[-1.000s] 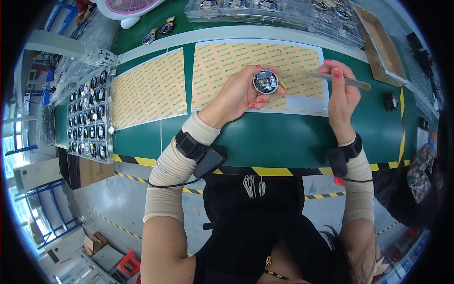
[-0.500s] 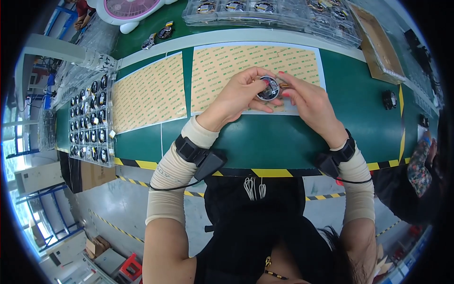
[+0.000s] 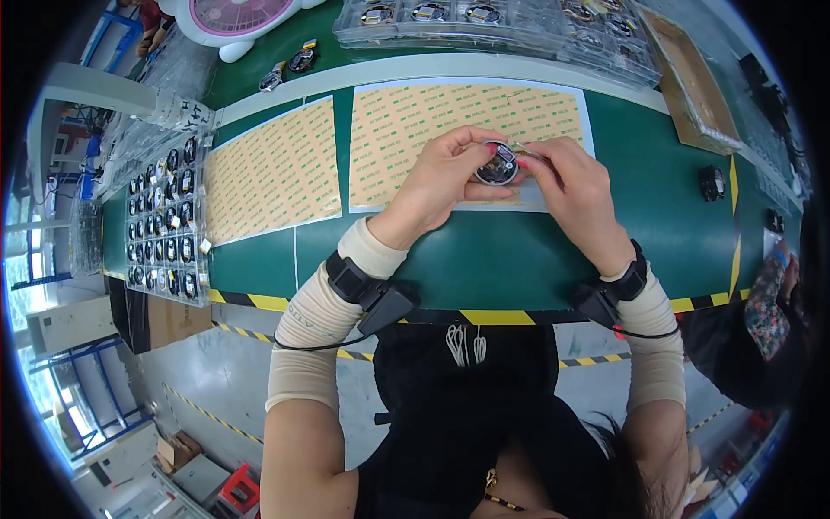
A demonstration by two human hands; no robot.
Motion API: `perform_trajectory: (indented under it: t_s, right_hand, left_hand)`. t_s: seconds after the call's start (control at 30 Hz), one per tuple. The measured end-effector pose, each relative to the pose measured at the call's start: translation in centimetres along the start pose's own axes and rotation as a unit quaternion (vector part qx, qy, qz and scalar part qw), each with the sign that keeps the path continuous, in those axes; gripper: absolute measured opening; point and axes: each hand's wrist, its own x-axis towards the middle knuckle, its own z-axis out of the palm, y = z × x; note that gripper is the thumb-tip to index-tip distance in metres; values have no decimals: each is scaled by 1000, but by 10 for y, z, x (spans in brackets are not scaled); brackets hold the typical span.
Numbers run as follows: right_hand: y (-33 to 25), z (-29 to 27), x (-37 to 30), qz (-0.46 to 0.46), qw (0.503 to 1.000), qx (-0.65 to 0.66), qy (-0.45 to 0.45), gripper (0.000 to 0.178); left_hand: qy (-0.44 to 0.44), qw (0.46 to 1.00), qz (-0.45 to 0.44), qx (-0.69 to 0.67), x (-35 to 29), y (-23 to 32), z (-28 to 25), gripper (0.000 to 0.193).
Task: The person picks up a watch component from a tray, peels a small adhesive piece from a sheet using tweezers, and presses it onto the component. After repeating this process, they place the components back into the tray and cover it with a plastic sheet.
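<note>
My left hand (image 3: 432, 182) is closed around the rim of a round electronic module (image 3: 497, 166), a dark disc of parts inside a silvery ring, with the thumb on its upper left. It is held above the lower part of a tan adhesive sheet with green print (image 3: 406, 117). My right hand (image 3: 571, 177) pinches at the module's right edge, thumb and forefinger together. A small pale bit shows by these fingertips, too small to name.
A second printed sheet (image 3: 277, 173) lies left, beside a clear tray of round modules (image 3: 164, 289). More clear trays (image 3: 510, 41), a cardboard box (image 3: 683, 78) and a pink-and-white fan (image 3: 233, 41) stand behind. One dark module (image 3: 712, 182) lies right. Another person's sleeve (image 3: 768, 307) shows far right.
My right fingers have drawn together into a pinch at the module's edge. The module has shifted slightly right and turned a little in my left hand.
</note>
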Motion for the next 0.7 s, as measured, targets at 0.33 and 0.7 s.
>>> perform_trajectory:
  t_s: [0.33,0.7]
  right_hand:
    - [-13,6,1,64,993,97,30,27]
    - [-7,-2,1,-81,993,-86,-18,31]
  left_hand:
    - [42,999,12,-32,1,-7,1,20]
    - [53,997,39,-27,3,-12,1,19]
